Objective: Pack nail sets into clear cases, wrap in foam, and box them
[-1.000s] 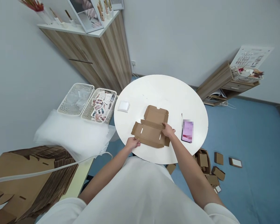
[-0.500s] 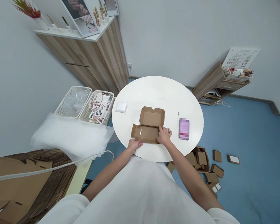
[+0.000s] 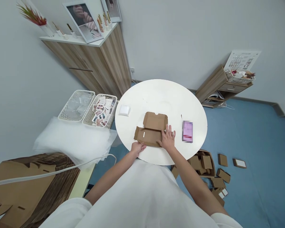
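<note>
Right end of cardboard carton point(image 3: 150, 136) partly hidden by right hand point(image 3: 167, 139), fingers point(image 3: 167, 129) splayed over it; left hand point(image 3: 137, 148) curled at near edge, grip unclear.

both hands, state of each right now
Left hand: closed on the near edge of the brown, partly folded cardboard box.
Right hand: open, spread over the box's right side.

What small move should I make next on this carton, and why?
I'd probably fold the left end flap inward. It looks splayed outward, with the white slot beside it uncovered. The left hand is close by at the near edge, while the right hand spreads over the right side of the carton.
</note>
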### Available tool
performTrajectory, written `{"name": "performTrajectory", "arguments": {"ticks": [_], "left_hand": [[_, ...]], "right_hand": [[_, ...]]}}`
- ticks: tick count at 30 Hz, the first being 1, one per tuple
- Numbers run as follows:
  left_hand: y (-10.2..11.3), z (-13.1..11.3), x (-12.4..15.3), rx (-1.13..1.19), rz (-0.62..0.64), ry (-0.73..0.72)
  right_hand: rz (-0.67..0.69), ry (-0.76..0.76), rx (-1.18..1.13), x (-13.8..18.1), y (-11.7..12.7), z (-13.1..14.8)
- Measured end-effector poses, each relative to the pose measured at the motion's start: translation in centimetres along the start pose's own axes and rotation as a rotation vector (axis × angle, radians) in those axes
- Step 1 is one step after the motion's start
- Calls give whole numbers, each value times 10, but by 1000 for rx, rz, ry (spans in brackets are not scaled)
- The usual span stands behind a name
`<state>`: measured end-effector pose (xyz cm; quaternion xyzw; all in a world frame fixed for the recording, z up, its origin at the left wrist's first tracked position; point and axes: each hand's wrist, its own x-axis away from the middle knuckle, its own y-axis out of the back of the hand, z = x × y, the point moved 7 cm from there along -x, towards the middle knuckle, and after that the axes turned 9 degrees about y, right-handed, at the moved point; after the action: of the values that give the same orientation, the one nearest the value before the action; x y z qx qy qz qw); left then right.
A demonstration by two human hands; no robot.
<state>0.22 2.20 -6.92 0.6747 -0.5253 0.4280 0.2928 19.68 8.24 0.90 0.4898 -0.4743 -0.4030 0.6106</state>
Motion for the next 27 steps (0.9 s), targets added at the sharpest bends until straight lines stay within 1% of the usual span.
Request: {"name": "performTrajectory", "arguments": {"ticks": [2, 6, 9, 13, 16, 20, 22, 23, 24, 27], "left_hand": [[1, 1, 0, 6, 0, -5], [8, 5, 2, 9, -9, -10], [13, 7, 3, 10, -11, -8], [15, 5, 3, 18, 4, -15], [15, 0, 4, -7, 27, -45], [16, -2, 7, -162, 67, -66], [20, -2, 7, -250, 62, -82], [26, -5, 6, -287, 23, -104], [34, -8, 5, -323, -49, -134], [62, -25, 2, -417, -324, -258]], "right_hand": [[10, 68, 4, 0, 0, 6], [87, 207, -78, -1, -6, 13], [145, 266, -105, 1, -11, 14], [219, 308, -64, 4, -19, 17], [238, 318, -40, 3, -22, 22], [245, 293, -37, -1, -24, 25], [248, 283, -43, -3, -24, 25], [250, 279, -46, -4, -23, 25], [251, 275, -49, -5, -23, 24], [246, 268, -62, -5, -21, 24]]}}
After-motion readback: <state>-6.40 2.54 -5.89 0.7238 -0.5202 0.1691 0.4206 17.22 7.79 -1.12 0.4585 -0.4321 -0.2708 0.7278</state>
